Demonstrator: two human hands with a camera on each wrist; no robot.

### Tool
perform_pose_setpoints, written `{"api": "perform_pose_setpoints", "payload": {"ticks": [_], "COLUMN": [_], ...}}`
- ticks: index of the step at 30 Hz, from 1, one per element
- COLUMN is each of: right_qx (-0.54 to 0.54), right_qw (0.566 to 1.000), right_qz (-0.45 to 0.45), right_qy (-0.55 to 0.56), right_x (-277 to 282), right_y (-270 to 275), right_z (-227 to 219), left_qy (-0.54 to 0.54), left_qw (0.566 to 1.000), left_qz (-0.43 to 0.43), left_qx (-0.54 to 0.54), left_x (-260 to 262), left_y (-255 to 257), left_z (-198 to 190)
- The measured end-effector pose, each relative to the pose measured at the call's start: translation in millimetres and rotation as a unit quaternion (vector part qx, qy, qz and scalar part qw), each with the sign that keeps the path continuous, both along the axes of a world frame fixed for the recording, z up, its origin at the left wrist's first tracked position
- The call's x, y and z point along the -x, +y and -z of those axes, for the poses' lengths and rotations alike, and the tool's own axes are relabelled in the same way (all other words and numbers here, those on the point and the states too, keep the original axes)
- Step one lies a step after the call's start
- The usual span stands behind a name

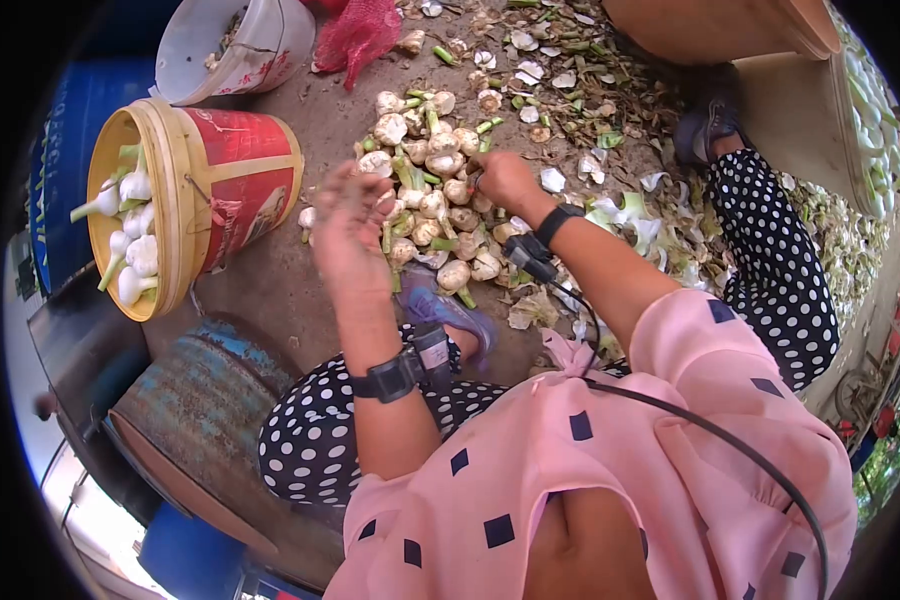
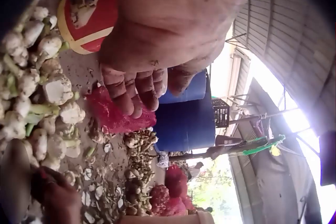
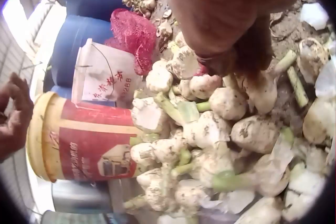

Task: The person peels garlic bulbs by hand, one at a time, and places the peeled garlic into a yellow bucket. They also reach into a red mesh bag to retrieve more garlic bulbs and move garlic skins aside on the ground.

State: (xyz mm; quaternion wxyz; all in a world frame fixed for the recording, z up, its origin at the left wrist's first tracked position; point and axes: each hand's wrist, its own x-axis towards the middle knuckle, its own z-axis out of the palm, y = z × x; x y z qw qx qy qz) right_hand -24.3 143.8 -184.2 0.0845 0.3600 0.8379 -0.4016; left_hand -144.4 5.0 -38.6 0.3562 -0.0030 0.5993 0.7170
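Note:
A pile of garlic bulbs with cut green stems (image 1: 435, 205) lies on the ground. My left hand (image 1: 355, 240) is raised at the pile's left side, palm bare and fingers loosely bent, holding nothing. In the left wrist view, the left hand's fingers (image 2: 134, 90) hang relaxed. The right hand (image 1: 510, 185) is at the pile's right edge with bent fingers. Seen from the right wrist, the right hand (image 3: 231, 35) reaches down against the bulbs (image 3: 228, 103); a small red bit shows by its fingers, and what it grips is hidden.
A tilted red and yellow bucket (image 1: 240, 180) with peeled garlic (image 1: 142, 255) stands left of the pile. Behind it are a white bucket (image 1: 280, 50) and a red mesh bag (image 1: 358, 38). Peels and stem scraps (image 1: 590, 90) cover the ground at right; a shoe (image 1: 450, 310) is close below the pile.

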Motion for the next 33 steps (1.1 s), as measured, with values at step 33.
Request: {"api": "perform_pose_setpoints", "payload": {"ticks": [33], "right_qx": [0.380], "right_qw": [0.783], "right_qz": [0.261], "right_qy": [0.417], "right_x": [-205], "right_y": [-12], "right_z": [-220], "left_qy": [0.298], "left_qw": [0.909], "left_qz": [0.271], "left_qx": [-0.109], "left_x": [-200], "left_y": [29], "left_z": [-88]}}
